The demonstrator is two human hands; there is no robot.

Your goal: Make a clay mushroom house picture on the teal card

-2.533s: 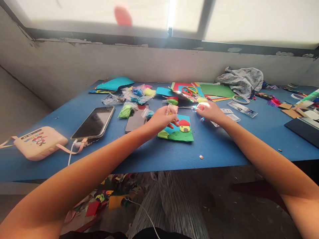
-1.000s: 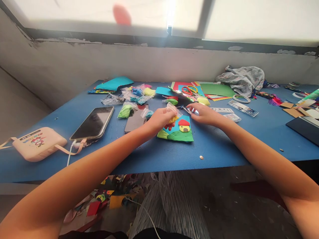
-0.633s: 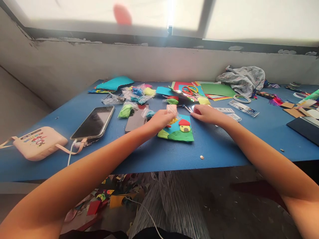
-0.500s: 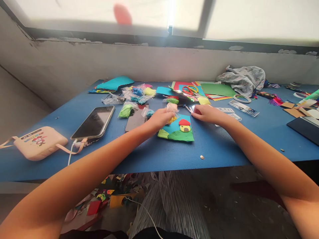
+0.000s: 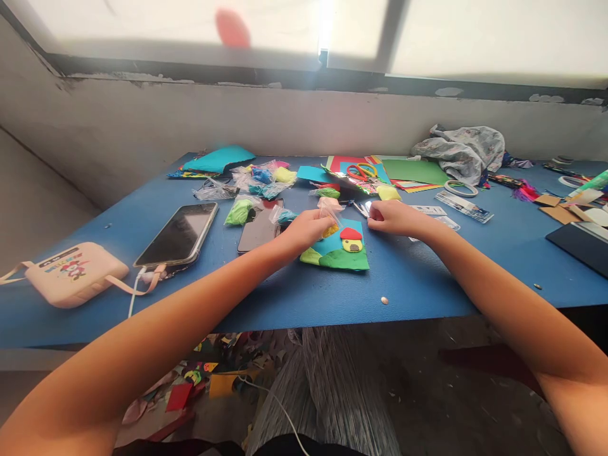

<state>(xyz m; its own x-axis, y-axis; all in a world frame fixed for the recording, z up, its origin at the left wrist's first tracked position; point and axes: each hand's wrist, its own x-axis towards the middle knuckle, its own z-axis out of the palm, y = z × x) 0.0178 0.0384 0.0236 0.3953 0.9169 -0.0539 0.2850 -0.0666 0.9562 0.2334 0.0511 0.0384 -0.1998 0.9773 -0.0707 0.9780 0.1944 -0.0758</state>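
My left hand is closed on a small clear plastic bag with yellow clay in it, above the left part of a clay picture card. The card has a blue ground, green hills and a yellow mushroom house with a red roof. A bag of pale pink clay lies just behind those fingers. My right hand rests at the right of the card with its fingers curled together. Thin silvery tools lie at its fingertips; whether it grips one is hidden.
At left lie a large phone on a cable and a pink case. Bags of coloured clay and a dark phone lie left of the card. Behind are scissors and coloured paper; a tape roll sits at right.
Both hands stay almost where they were. The left fingers and the bag of yellow clay have shifted very slightly.
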